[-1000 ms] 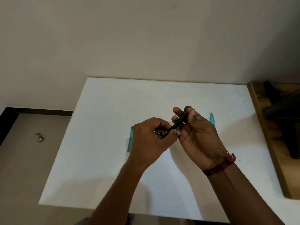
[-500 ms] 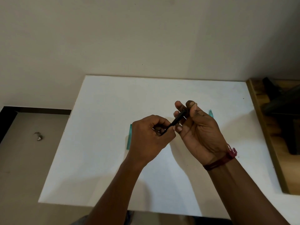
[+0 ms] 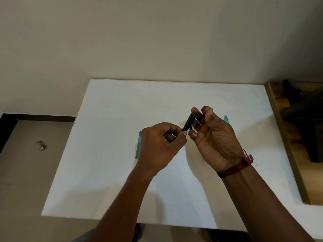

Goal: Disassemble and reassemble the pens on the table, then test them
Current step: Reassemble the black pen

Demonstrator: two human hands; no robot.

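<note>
A slim black pen is held above the middle of the white table, slanting up to the right. My left hand pinches its lower end. The fingers of my right hand curl around its upper end, palm facing me. A teal translucent pen lies on the table just left of my left hand, partly hidden by it. Another teal pen part peeks out behind my right hand.
A wooden surface with dark objects adjoins the table's right edge. The wall rises right behind the table. To the left is a lower beige floor with a small piece of debris.
Both hands have kept hold of the black pen, which now tilts a little more upright. More of its barrel shows between the hands.
</note>
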